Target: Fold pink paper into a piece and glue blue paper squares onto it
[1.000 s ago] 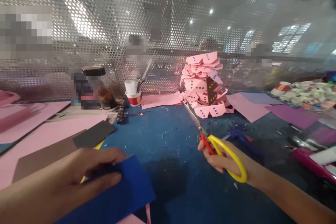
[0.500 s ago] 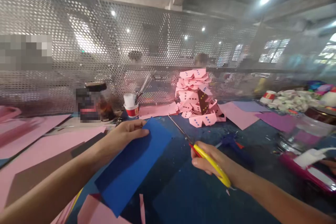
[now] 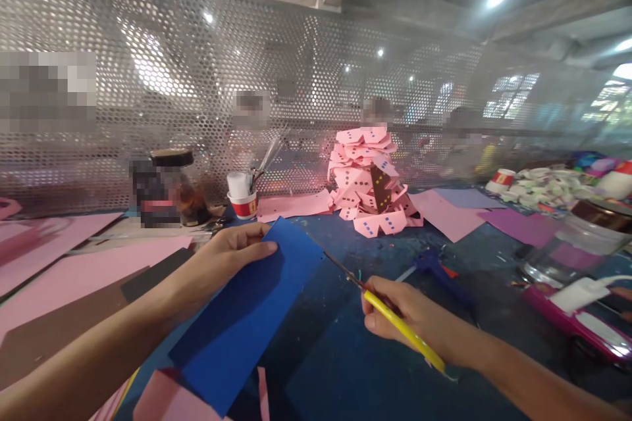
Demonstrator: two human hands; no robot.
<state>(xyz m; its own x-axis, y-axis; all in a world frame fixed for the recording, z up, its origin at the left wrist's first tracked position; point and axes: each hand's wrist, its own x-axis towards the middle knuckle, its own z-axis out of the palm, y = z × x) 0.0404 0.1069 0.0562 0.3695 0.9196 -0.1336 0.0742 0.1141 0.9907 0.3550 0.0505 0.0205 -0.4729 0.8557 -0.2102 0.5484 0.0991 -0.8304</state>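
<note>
My left hand pinches the upper left edge of a sheet of blue paper between thumb and fingers, holding it at a slant above the dark blue table. My right hand is closed round the yellow handle of a pair of scissors. The scissor blades point up and left, their tips at the upper right corner of the blue paper; whether they touch it I cannot tell. Beyond the hands stands a stack of folded pink paper pieces with rows of dots.
Pink sheets and a brown sheet lie at left. Behind are a paper cup and a dark-lidded jar. On the right are a blue glue gun, purple paper, a clear jar and a magenta device. A perforated metal screen stands behind.
The scissors have come to the blue paper's upper right corner, and their blades look closer together. The view has shifted slightly. My left hand keeps its hold on the paper.
</note>
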